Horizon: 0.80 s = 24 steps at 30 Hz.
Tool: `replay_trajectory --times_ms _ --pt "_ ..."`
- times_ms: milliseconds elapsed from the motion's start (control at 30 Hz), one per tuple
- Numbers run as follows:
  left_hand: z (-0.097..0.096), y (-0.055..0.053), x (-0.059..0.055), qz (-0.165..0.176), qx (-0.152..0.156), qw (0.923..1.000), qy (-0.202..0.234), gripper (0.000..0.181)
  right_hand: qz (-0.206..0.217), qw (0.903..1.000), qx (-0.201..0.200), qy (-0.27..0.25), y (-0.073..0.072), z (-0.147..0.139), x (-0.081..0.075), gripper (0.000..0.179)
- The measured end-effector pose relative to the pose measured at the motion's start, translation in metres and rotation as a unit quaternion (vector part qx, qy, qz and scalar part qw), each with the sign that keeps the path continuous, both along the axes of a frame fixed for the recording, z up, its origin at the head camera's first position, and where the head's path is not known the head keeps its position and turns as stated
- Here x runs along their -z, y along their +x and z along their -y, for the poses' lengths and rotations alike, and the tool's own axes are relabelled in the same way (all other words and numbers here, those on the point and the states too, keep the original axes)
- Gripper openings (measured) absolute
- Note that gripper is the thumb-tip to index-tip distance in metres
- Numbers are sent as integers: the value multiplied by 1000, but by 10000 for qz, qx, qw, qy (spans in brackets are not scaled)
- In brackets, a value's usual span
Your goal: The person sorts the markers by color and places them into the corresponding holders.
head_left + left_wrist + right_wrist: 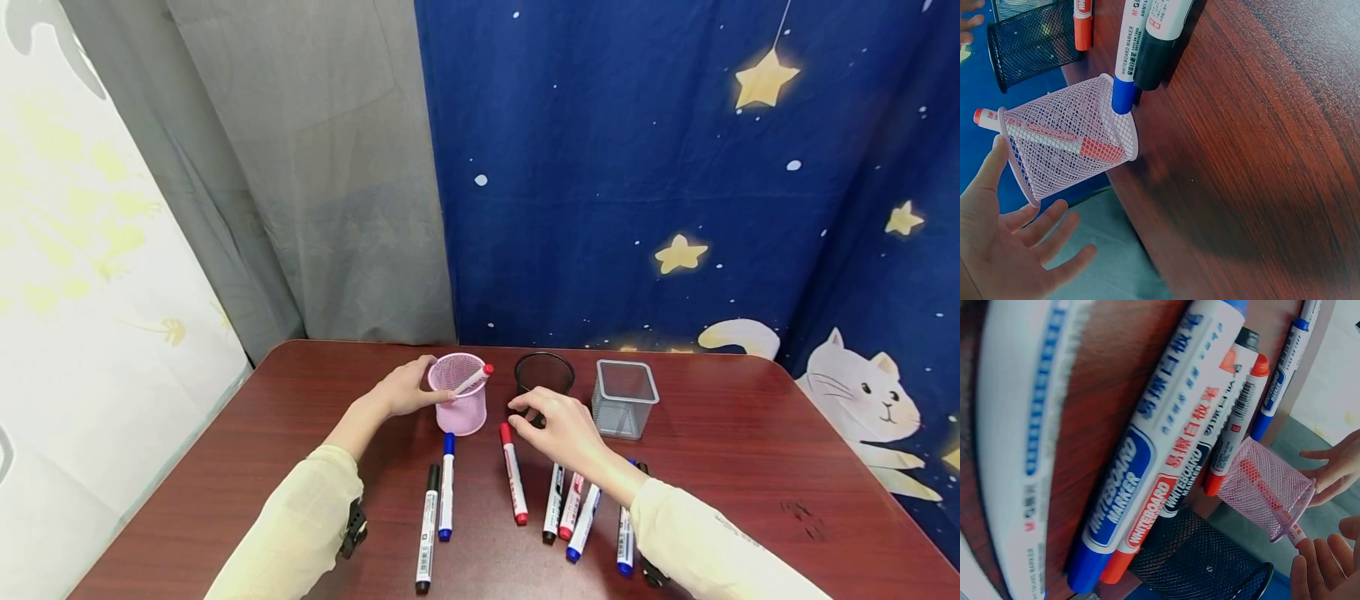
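A pink mesh pen holder (461, 415) stands upright on the table, a red marker (474, 381) leaning inside with its end above the rim. My left hand (405, 389) holds this holder at the rim, thumb in front and index finger behind; the other fingers spread loosely below in the left wrist view. My right hand (562, 425) hovers in front of the round black mesh holder (545, 379), fingers loosely bent with nothing between them. Just below its fingertips lies a second red marker (514, 477). In the right wrist view, the right hand (1325, 565) appears beside the pink holder (1266, 487).
Right of the black holder stands a square grey mesh holder (625, 404). A blue marker (447, 487) and a black marker (427, 529) lie at left. Several more markers, including a blue one (583, 525), lie under the right forearm. Curtains (570, 208) hang behind the table (750, 467).
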<state>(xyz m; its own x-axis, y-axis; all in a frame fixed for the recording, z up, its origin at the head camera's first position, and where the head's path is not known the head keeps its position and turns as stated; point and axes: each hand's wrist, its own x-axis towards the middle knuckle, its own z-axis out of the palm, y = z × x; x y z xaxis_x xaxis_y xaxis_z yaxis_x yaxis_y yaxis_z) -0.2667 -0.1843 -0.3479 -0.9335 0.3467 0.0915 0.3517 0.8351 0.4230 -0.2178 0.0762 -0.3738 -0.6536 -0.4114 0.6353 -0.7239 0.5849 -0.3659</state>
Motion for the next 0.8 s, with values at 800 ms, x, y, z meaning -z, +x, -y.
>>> replay_trajectory --times_ms 800 --pt "0 1 0 18 -5 10000 -9 66 -118 9902 -590 1258 11 -8 28 15"
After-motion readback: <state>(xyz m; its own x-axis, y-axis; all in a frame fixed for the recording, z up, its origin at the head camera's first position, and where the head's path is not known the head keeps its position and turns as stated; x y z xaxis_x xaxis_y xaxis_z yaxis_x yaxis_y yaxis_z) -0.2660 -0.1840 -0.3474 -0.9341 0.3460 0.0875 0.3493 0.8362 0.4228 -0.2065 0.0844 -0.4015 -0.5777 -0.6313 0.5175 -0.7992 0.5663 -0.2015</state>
